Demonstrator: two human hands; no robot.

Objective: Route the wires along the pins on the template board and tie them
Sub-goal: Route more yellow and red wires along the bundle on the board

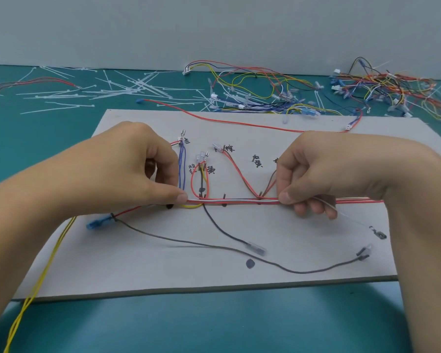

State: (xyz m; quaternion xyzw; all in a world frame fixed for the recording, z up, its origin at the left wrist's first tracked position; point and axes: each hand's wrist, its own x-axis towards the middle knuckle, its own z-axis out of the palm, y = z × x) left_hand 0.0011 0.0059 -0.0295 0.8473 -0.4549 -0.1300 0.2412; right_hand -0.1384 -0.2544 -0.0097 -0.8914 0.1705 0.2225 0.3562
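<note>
Grey card forms the flat template board (163,271), which lies on the teal worktop (214,327). Across the board's middle runs the bundle of red and white wires (232,200), drawn straight past short dark pins (224,197). The left hand (127,171) pinches the bundle between thumb and forefinger toward the board's left side. The right hand (316,174) pinches it toward the board's right side, its other fingers curled under. The hands are well apart, each clamped on the same run.

The step in hand looks like gathering and tensioning the main run before tying. The next move probably calls for one hand to keep the wires together while the other fetches one of the loose white plastic cable ties (127,90) scattered beyond the board's far left edge.

The bundle looks thin and limp. Red, blue, brown and yellow branches loop up from it toward the board's handwritten labels, each ending in a small metal terminal. A yellow wire (43,273) trails off the board's near left corner, and a blue connector (97,223) lies near the board's left edge. A pale strand (351,217) leaves the right hand; I cannot tell whether it is wire or tie.
</note>
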